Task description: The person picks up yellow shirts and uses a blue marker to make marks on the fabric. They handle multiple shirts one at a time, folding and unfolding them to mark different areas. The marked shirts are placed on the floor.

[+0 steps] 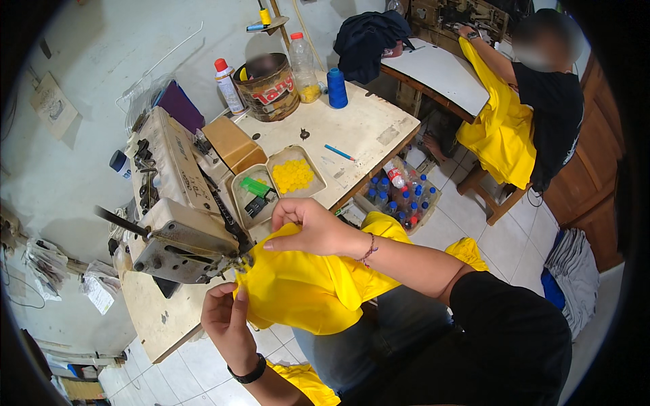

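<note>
A piece of yellow fabric [294, 291] hangs from the head of an industrial sewing machine [179, 233] and spreads over my lap. My left hand [227, 314], a black band on its wrist, pinches the fabric's near edge just below the needle area. On the far side of the needle area, my right hand [308, 227] grips the fabric between thumb and fingers. The cloth is stretched between both hands, with its upper edge close to the presser foot. The needle itself is too small to make out.
A divided tray [298, 152] holds small yellow pieces and a green item. Behind it stand a rusty tin [267, 91], a spray can [229, 86], a plastic bottle [305, 68] and a blue thread cone [336, 89]. A co-worker [548, 115] handles yellow fabric at another table.
</note>
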### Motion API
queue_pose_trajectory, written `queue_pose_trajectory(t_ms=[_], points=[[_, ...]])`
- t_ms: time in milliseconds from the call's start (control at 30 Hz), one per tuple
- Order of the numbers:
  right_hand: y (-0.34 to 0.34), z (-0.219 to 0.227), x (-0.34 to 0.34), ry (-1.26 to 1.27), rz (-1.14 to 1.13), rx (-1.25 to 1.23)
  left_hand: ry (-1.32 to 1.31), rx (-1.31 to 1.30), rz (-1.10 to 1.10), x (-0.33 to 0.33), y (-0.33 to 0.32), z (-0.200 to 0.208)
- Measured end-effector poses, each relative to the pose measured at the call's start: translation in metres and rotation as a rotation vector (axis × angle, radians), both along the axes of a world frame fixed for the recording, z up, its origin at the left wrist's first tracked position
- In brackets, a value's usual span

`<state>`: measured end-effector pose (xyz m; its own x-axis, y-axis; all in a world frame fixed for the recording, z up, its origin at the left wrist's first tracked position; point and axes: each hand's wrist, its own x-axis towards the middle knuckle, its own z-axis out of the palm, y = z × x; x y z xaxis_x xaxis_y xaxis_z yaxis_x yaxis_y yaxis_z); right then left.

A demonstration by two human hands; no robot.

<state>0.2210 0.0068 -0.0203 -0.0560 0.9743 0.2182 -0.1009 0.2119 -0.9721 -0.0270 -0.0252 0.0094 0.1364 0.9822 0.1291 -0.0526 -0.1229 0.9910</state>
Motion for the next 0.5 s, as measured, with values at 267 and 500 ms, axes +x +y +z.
queue_pose_trajectory(t_ms=[267, 500], points=[[-0.002, 0.002, -0.003, -0.069, 0.009, 0.047, -0.053, -0.013, -0.038, -0.003, 0.002, -0.004], [-0.031, 0.030, 0.007, -0.258, 0.214, 0.083, -0.219, 0.010, -0.115, -0.006, -0.001, -0.004]])
